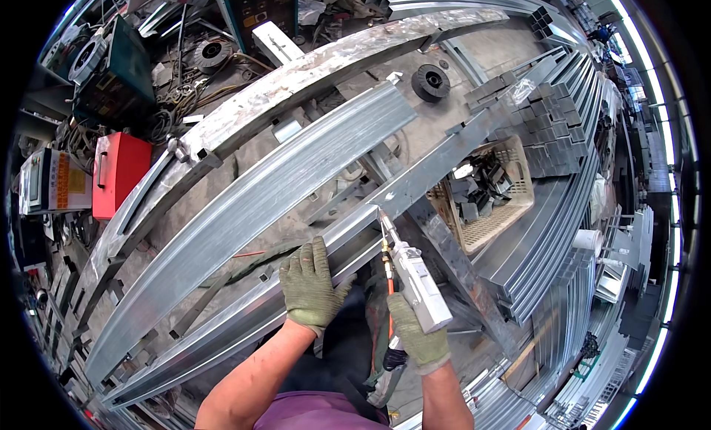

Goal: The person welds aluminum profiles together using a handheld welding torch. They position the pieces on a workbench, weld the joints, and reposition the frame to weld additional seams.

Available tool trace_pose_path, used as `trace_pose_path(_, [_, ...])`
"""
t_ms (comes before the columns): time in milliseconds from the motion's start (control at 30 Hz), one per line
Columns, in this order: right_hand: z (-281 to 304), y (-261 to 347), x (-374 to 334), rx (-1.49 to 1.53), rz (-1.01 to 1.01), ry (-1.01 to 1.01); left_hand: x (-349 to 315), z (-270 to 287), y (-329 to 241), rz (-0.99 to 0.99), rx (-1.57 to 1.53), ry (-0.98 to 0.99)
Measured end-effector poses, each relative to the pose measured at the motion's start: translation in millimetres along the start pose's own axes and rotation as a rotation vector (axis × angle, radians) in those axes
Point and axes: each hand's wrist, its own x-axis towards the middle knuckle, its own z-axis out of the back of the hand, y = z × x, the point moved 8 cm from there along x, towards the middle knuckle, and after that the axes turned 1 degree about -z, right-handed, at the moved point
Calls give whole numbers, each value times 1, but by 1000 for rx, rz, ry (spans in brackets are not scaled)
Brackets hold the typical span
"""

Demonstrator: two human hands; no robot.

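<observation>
My right hand, in a green work glove, grips a silver handheld welding gun. The gun's narrow tip meets a joint on a long steel profile, where a small bright spot shows. An orange and black feed line runs alongside the gun body. My left hand, gloved the same way, rests with its fingers stretched out against the near galvanized channel, left of the joint. Beyond it, a second wide galvanized channel lies roughly parallel. The trigger part of the gun is hidden by my right glove.
A beige plastic crate of metal offcuts stands right of the joint. Stacked square tubes fill the far right. A black wire spool lies beyond the channels. On the left are a red box and a dark green machine with cables.
</observation>
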Motion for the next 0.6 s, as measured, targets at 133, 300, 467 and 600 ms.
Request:
trace_pose_path(133, [-4, -2, -1, 36, -10, -36, 0, 4, -1, -16, 3, -12])
trace_pose_path(300, [-6, 3, -1, 35, 41, -57, 1, 7, -2, -23, -7, -17])
trace_pose_path(467, [-9, 16, 1, 50, 185, -122, 0, 6, -2, -20, -12, -15])
trace_pose_path(600, [-10, 4, -1, 76, 46, -92, 0, 4, -1, -17, -37, -10])
